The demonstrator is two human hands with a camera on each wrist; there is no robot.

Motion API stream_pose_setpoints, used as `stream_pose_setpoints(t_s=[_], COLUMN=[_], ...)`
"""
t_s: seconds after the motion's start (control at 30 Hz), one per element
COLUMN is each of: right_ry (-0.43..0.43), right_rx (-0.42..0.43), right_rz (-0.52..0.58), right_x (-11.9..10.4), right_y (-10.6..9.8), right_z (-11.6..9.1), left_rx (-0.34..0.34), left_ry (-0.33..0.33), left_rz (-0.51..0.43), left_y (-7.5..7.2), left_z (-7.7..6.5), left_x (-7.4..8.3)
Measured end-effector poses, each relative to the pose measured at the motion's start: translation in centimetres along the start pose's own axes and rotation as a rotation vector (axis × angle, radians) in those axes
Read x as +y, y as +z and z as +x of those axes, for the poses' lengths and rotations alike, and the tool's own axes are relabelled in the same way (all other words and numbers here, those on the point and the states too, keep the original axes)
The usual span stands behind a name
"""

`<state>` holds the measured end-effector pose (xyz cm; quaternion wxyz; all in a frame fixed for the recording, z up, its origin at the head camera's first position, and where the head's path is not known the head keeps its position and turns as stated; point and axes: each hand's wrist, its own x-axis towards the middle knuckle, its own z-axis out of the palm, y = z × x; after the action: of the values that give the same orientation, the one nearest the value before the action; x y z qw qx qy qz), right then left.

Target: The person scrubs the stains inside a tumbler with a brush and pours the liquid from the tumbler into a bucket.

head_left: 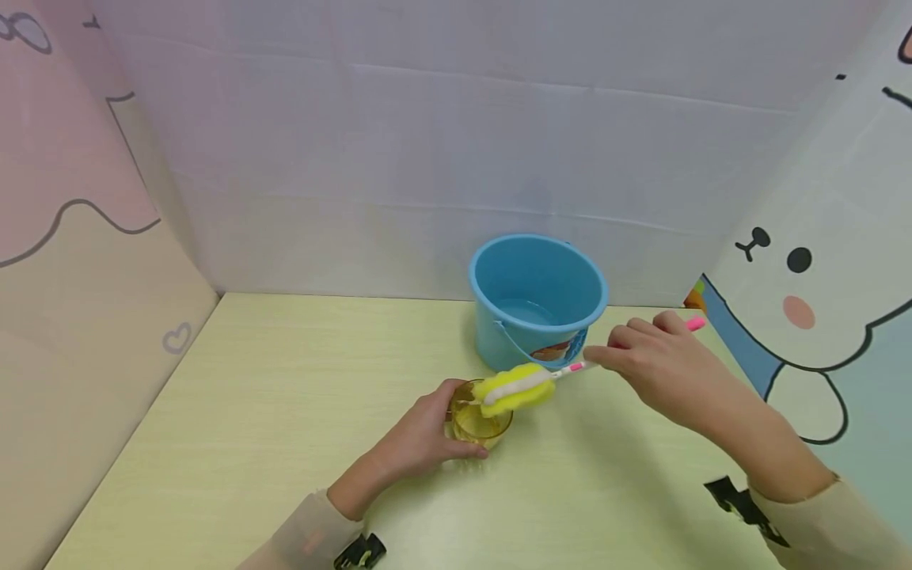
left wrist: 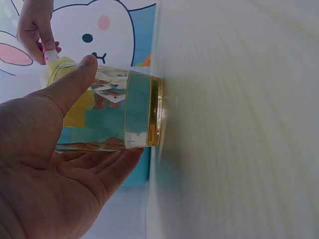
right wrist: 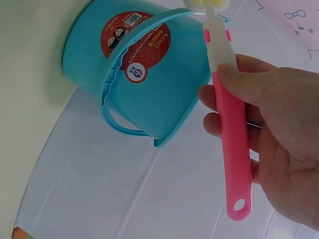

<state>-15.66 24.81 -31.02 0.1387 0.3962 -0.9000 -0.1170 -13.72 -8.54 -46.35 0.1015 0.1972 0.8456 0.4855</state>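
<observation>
An amber glass cup stands upright on the table, and my left hand grips it round the side. In the left wrist view the thumb and fingers lie on opposite sides of the faceted cup. My right hand holds a sponge bottle brush by its pink and white handle. The brush's yellow and white sponge head tilts down over the cup's rim, its tip at the mouth. From above I cannot tell whether the tip is inside.
Behind the cup stands a light blue bucket, its handle hanging down in front and a red label on its side. A little liquid seems to lie at its bottom. The pale table meets a white sheet wall at the back.
</observation>
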Motion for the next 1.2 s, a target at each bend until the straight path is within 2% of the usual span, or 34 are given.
stream_pose_setpoints(t_s=[0.5,1.2], right_ry=[0.027,0.091], right_rx=[-0.011,-0.023], right_rz=[0.026,0.124], right_x=[0.5,1.5], right_y=[-0.1,0.0], right_z=[-0.9,-2.5], left_rx=[-0.005,0.007], left_ry=[-0.027,-0.017], left_rz=[0.009,0.042], left_y=[0.0,0.0], left_z=[0.0,0.0], left_x=[0.1,-0.1])
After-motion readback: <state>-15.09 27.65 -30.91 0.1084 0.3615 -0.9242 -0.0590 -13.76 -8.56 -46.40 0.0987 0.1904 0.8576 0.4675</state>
